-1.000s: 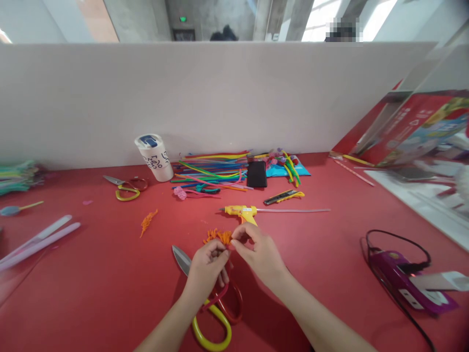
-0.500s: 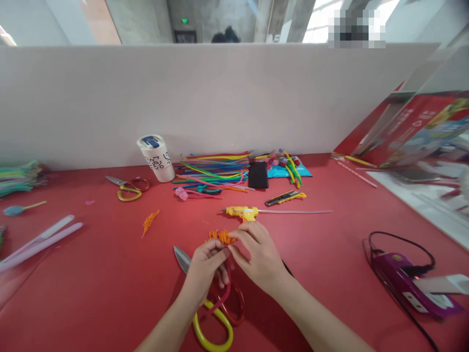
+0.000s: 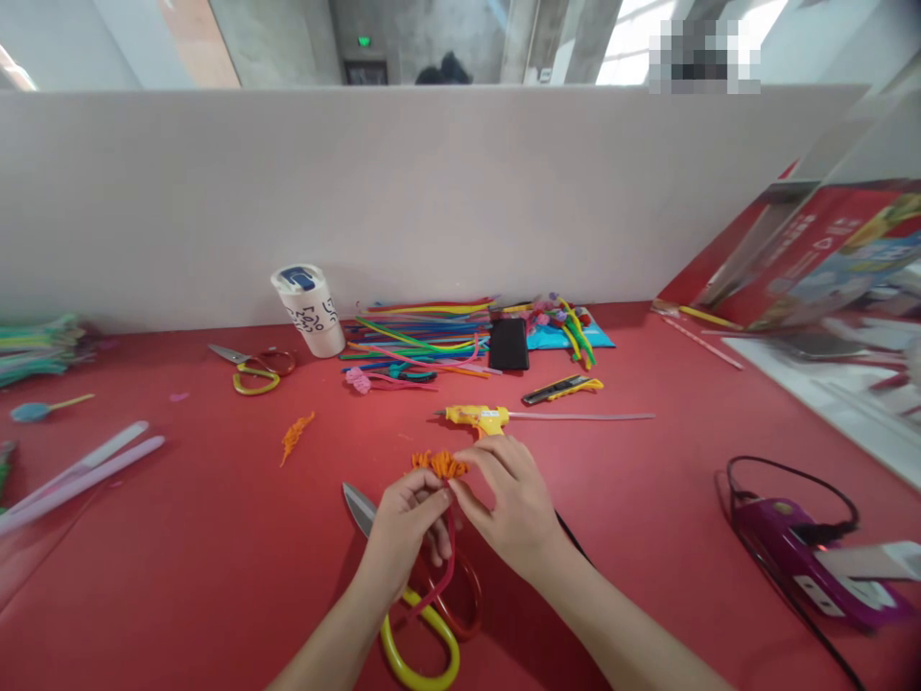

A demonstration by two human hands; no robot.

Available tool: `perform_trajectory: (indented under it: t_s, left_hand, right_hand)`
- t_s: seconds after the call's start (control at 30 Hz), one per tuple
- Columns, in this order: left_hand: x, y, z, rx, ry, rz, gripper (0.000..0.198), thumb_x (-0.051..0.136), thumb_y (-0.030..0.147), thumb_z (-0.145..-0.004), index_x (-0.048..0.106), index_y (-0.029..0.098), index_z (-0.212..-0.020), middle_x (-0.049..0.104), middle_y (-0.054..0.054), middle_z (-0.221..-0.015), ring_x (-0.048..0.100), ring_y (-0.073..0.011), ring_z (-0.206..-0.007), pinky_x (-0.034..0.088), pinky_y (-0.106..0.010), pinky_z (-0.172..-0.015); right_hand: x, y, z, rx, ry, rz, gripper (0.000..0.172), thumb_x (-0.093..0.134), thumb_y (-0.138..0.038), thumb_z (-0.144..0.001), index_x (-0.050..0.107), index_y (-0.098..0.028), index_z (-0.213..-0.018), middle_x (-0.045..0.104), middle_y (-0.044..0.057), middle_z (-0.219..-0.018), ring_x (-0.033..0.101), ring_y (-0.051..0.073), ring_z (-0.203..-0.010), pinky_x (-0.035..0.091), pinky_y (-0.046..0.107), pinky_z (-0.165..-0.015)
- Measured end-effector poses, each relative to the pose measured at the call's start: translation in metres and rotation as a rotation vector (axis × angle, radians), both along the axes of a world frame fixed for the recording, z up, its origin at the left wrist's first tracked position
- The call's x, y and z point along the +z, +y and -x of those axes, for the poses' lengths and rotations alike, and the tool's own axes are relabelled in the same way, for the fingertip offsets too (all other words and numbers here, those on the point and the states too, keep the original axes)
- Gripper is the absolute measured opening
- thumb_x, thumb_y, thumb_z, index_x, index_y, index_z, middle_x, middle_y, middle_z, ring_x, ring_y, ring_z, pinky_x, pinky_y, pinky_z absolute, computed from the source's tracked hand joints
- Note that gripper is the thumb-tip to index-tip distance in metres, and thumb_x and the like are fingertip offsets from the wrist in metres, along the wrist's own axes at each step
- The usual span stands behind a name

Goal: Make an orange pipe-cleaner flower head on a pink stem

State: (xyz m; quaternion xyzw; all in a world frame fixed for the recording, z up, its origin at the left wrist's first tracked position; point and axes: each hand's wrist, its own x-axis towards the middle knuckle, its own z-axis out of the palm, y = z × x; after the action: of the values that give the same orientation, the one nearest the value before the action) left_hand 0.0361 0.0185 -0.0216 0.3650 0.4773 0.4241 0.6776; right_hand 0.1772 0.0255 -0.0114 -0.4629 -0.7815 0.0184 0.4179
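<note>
My left hand (image 3: 412,518) is closed, thumb against fingers, on a dark pink pipe cleaner (image 3: 447,566) whose tail bends down towards me. A bunched orange fringe (image 3: 440,464) sits at the top of it, just above the fingertips. From the right, my right hand (image 3: 507,494) pinches the fringe's right end between thumb and index finger; the exact contact is small and partly hidden. Beneath my hands lie large scissors (image 3: 424,662) with one yellow and one red handle loop, the middle covered. Just beyond is a yellow glue gun (image 3: 476,416) with a long glue stick.
Loose orange fringe (image 3: 294,437) and smaller scissors (image 3: 255,374) lie left. Behind are a white tumbler (image 3: 313,317), coloured pipe cleaners (image 3: 424,331), a black case (image 3: 508,344) and a utility knife (image 3: 561,388). A purple power strip (image 3: 784,542) with cable lies right; a pink straightener-like tool (image 3: 86,480) lies left.
Both hands stay almost in place, with only slight finger movement at the orange fringe. The whole view shifts a little.
</note>
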Motion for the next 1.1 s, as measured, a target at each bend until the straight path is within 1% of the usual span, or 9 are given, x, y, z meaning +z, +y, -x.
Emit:
perform_trajectory:
  t_s: [0.23, 0.47, 0.7, 0.9, 1.1]
  left_hand:
    - [-0.0007, -0.0008, 0.0001, -0.007, 0.014, -0.015, 0.017, 0.061, 0.031, -0.071, 0.051, 0.018, -0.068, 0.054, 0.008, -0.042, 0.045, -0.0058, -0.025, 0.033, -0.013, -0.026]
    - [-0.0010, -0.0005, 0.0014, -0.002, 0.042, -0.045, 0.017, 0.063, 0.032, -0.071, 0.052, 0.018, -0.070, 0.050, 0.009, -0.036, 0.045, -0.0070, -0.025, 0.034, -0.014, -0.027]
    - [0.0005, -0.0019, 0.0001, -0.006, 0.050, -0.053, 0.017, 0.062, 0.032, -0.071, 0.052, 0.018, -0.070, 0.051, 0.009, -0.036, 0.045, -0.0070, -0.025, 0.034, -0.014, -0.027]
    - [0.0011, -0.0018, 0.0015, 0.018, 0.069, -0.074, 0.017, 0.061, 0.033, -0.072, 0.051, 0.019, -0.070, 0.050, 0.009, -0.034, 0.045, -0.0071, -0.025, 0.035, -0.014, -0.029]
    - [0.0015, -0.0021, 0.0015, 0.019, 0.088, -0.089, 0.018, 0.061, 0.033, -0.072, 0.052, 0.018, -0.070, 0.050, 0.008, -0.033, 0.044, -0.0073, -0.025, 0.035, -0.015, -0.029]
  right_hand:
    - [0.0006, 0.0007, 0.0006, 0.010, -0.038, -0.022, 0.012, 0.051, -0.017, -0.084, 0.059, -0.018, -0.092, 0.059, 0.006, -0.085, 0.053, 0.021, -0.081, 0.042, 0.035, -0.072]
    - [0.0027, -0.0004, 0.0012, 0.020, -0.050, -0.020, 0.011, 0.051, -0.015, -0.084, 0.059, -0.019, -0.091, 0.060, 0.005, -0.082, 0.053, 0.020, -0.078, 0.041, 0.034, -0.069]
    - [0.0021, -0.0013, 0.0017, 0.010, -0.042, -0.020, 0.010, 0.052, -0.014, -0.083, 0.058, -0.019, -0.090, 0.061, 0.005, -0.083, 0.053, 0.021, -0.079, 0.041, 0.035, -0.069]
    - [0.0028, -0.0037, 0.0016, 0.010, 0.007, -0.050, 0.014, 0.053, -0.015, -0.083, 0.055, -0.019, -0.096, 0.061, 0.006, -0.086, 0.054, 0.020, -0.081, 0.043, 0.036, -0.073]
    - [0.0040, -0.0041, 0.0018, 0.019, 0.018, -0.080, 0.011, 0.053, -0.013, -0.082, 0.056, -0.019, -0.090, 0.062, 0.005, -0.081, 0.054, 0.019, -0.077, 0.042, 0.034, -0.069]
